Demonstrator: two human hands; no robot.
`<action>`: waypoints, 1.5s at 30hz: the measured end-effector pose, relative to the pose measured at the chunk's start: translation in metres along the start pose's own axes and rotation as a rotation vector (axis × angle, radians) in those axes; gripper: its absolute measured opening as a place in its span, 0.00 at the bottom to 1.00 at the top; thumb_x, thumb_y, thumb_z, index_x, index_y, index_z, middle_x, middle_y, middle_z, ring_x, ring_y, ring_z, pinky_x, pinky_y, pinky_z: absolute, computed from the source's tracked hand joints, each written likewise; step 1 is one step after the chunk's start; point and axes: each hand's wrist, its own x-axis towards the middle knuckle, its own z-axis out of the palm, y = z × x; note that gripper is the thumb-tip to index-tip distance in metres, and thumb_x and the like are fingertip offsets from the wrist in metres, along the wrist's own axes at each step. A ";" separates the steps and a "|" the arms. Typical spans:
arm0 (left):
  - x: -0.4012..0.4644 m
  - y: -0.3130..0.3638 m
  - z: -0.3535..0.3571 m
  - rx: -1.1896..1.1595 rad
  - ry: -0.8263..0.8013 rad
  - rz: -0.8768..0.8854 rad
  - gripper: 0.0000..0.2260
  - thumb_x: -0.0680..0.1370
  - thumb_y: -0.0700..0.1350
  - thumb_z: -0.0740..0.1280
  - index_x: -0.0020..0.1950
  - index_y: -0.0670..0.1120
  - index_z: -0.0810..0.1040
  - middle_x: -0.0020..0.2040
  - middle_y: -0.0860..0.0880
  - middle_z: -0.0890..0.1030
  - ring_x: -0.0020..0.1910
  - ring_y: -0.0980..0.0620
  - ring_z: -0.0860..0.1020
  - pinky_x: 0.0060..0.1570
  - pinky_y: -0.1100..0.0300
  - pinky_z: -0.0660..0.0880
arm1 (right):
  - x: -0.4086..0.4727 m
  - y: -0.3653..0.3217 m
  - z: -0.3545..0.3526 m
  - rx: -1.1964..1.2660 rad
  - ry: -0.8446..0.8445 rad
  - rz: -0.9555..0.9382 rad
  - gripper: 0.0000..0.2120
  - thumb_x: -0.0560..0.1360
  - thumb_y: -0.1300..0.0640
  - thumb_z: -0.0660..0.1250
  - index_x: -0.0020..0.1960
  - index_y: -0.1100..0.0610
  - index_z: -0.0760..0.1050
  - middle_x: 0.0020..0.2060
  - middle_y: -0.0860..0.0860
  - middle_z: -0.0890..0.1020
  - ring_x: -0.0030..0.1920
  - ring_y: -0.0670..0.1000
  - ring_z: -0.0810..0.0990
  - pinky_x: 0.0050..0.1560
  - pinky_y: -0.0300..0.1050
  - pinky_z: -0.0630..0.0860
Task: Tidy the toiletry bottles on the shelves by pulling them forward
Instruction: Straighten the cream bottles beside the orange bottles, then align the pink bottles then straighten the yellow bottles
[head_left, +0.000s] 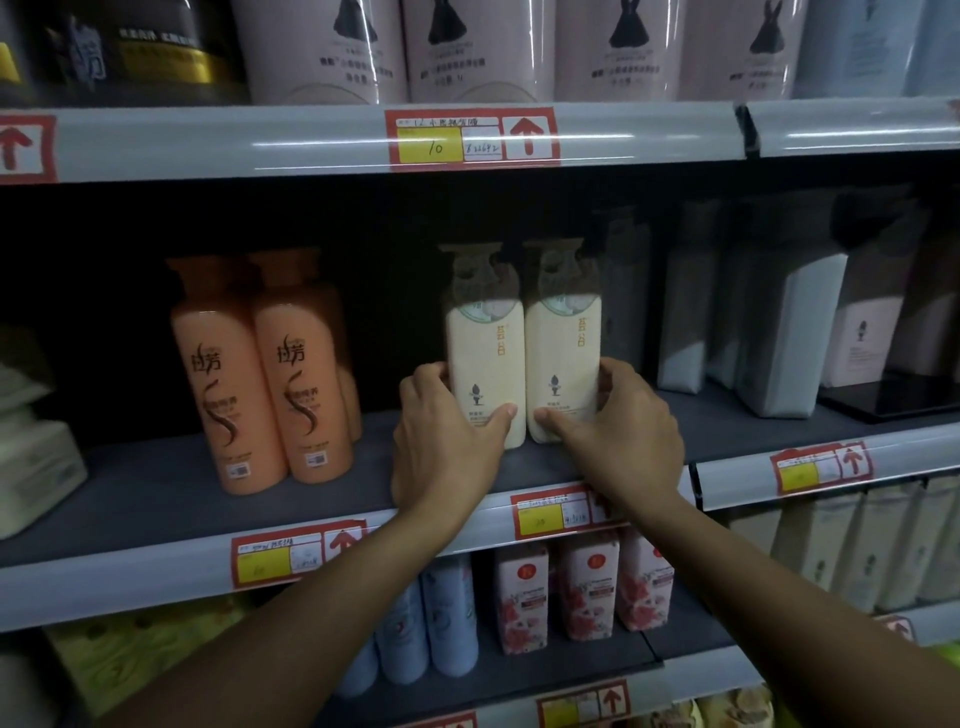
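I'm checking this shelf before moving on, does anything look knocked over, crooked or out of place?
Nothing spilled or toppled. The left hand and right hand grip two upright cream bottles, which stand set back from the shelf edge. The orange bottles stand upright too.

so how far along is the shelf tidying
Done, apparently: orange bottles stand near the middle shelf's front. In hand: left hand and right hand each grip a cream bottle, still set back. Left: grey packs sit deeper.
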 end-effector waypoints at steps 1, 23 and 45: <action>0.000 0.000 0.000 0.000 0.002 0.001 0.33 0.73 0.59 0.78 0.71 0.51 0.68 0.68 0.50 0.73 0.66 0.46 0.76 0.51 0.58 0.70 | 0.000 0.000 0.000 -0.003 0.002 0.001 0.39 0.66 0.35 0.79 0.71 0.47 0.71 0.64 0.47 0.81 0.62 0.53 0.82 0.56 0.57 0.82; -0.006 -0.012 -0.015 -0.006 -0.035 0.109 0.31 0.77 0.51 0.75 0.76 0.48 0.65 0.71 0.47 0.71 0.65 0.46 0.77 0.58 0.55 0.75 | -0.023 0.002 -0.003 0.029 -0.002 -0.115 0.33 0.77 0.46 0.72 0.77 0.55 0.64 0.70 0.52 0.74 0.67 0.55 0.77 0.59 0.55 0.78; -0.100 -0.093 -0.132 0.185 -0.160 0.174 0.06 0.77 0.45 0.69 0.50 0.54 0.76 0.43 0.57 0.78 0.42 0.57 0.76 0.39 0.62 0.71 | -0.156 -0.069 0.014 -0.048 -0.234 -0.546 0.07 0.75 0.48 0.66 0.44 0.51 0.75 0.42 0.48 0.77 0.42 0.51 0.77 0.36 0.48 0.73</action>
